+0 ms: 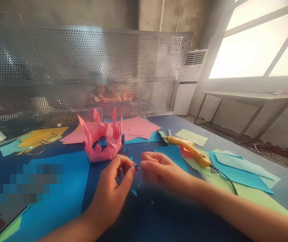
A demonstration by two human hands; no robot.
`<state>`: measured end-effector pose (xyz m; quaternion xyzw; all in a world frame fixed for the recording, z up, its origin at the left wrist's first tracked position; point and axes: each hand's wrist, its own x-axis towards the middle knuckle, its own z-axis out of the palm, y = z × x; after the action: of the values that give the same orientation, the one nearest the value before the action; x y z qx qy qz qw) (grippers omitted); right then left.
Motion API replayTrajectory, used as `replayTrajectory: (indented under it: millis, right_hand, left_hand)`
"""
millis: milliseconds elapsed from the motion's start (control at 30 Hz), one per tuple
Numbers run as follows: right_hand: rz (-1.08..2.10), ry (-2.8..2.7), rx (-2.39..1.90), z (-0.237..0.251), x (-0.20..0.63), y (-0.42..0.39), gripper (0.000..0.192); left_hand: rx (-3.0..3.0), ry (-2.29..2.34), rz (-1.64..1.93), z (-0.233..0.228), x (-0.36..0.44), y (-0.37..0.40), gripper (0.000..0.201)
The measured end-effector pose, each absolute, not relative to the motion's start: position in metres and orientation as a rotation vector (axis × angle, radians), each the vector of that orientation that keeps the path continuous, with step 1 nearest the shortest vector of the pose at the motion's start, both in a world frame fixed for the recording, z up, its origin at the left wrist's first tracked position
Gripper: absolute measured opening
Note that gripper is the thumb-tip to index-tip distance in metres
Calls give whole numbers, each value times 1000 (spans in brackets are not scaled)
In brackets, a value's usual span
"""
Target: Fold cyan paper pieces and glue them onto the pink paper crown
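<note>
Between the thumb and forefinger of my left hand (pixel 117 178) is pinched a small folded piece of blue paper (pixel 137 165). My right hand (pixel 161 166) is closed, its fingertips right beside the end of that piece. Whether they grip it too, or something else, is hidden. Small blue paper scraps (pixel 134 192) lie on the dark blue tabletop below the hands. Just behind my left hand stands a pink folded-paper crown (pixel 103 155) with upright points.
A yellow glue gun (pixel 193 150) with a black cord lies right of my hands, over green sheets (pixel 249 195). Light-blue papers (pixel 242 169) lie farther right. Blue sheet (pixel 68 188) at left; pink sheets (pixel 144 126) behind. A perforated metal screen (pixel 83 67) borders the far edge.
</note>
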<state>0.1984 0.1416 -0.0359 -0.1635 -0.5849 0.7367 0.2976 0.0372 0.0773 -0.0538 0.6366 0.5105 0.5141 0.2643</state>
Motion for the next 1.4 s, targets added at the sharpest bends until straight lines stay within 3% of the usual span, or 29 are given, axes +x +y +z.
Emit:
replayTrajectory:
  millis: [400, 800, 1067, 1400]
  right_hand:
    - [1917, -1631, -534, -38, 198, 140, 54]
    - [2239, -1374, -408, -39, 201, 145, 48]
    - [1989, -1439, -497, -34, 196, 138, 49]
    - [2038, -1538, -381, -33, 200, 138, 42]
  left_hand:
    - [1684, 1346, 1363, -53, 38, 79, 11]
    - [1669, 1364, 1371, -54, 37, 78, 10]
    - [1663, 1349, 1366, -51, 37, 78, 12]
    - [1628, 1337, 1378, -50, 39, 78, 13]
